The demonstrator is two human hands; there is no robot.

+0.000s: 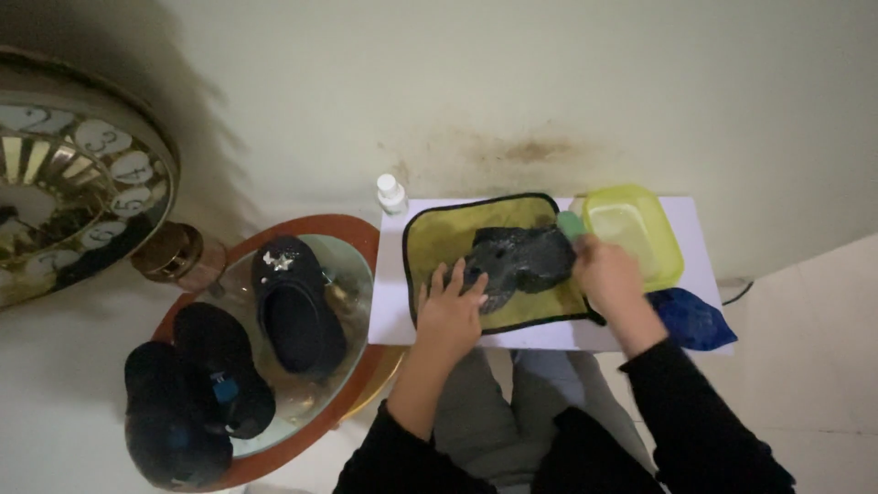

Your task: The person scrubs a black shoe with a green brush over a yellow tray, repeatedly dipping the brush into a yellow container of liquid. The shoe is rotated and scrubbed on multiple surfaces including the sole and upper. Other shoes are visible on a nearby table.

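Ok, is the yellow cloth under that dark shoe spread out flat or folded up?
Spread flat. The yellow cloth lies open on the white board, its black edging visible around the dark shoe.

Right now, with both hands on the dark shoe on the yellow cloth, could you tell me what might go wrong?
The yellow tub sits by the right hand; a nudge could slop its contents onto the white board. The small white bottle stands at the board's back corner and might topple. The left hand pins the dark shoe; the yellow cloth may slide.

shoe (pixel 519 261) on cloth (pixel 439 240), tub (pixel 666 240) right of it, bottle (pixel 391 194) behind, round table (pixel 352 240) left
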